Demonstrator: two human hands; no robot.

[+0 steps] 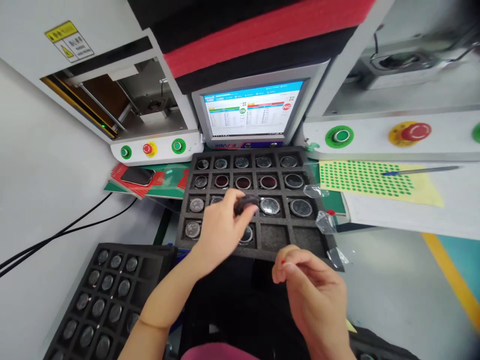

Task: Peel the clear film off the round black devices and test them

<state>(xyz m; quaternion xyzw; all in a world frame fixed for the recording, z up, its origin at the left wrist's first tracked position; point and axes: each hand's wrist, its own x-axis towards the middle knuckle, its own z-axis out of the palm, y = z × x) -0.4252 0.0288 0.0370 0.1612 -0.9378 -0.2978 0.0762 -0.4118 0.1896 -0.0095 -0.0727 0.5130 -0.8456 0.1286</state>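
My left hand reaches over a black foam tray of round glass-faced discs and pinches one dark round disc above the tray's third row. My right hand hovers just in front of the tray's near edge, fingers curled with thumb and forefinger pressed together; whether anything small is between them I cannot tell. Several tray pockets hold discs; two pockets in the front row on the right stand bare.
A second foam tray of discs lies at the lower left. A monitor stands behind the tray. Green and red machine buttons sit left, more right. A green-dot sticker sheet with pen lies right; a phone left.
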